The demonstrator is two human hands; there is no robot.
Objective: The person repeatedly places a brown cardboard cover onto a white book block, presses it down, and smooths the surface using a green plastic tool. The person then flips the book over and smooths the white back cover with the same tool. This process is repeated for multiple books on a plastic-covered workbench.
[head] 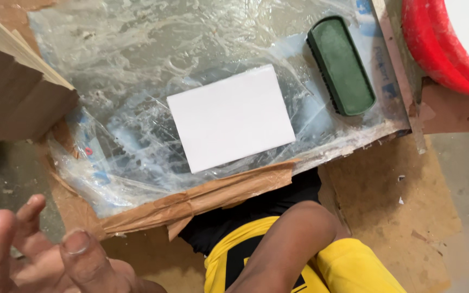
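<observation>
Up and to the right of the left hand (33, 255), whose fingers (80, 252) are spread and hold nothing, the white card (230, 118) lies flat on plastic sheet (137, 65), its long side tilted; right forearm (283, 239) shows, its hand hidden.

I see a dusty grey concrete floor (462, 179), brown cardboard (397, 206) laid flat on it, a stack of wooden boards (12, 81) at my upper left, a red tub (435, 43) upper right, even soft light.
</observation>
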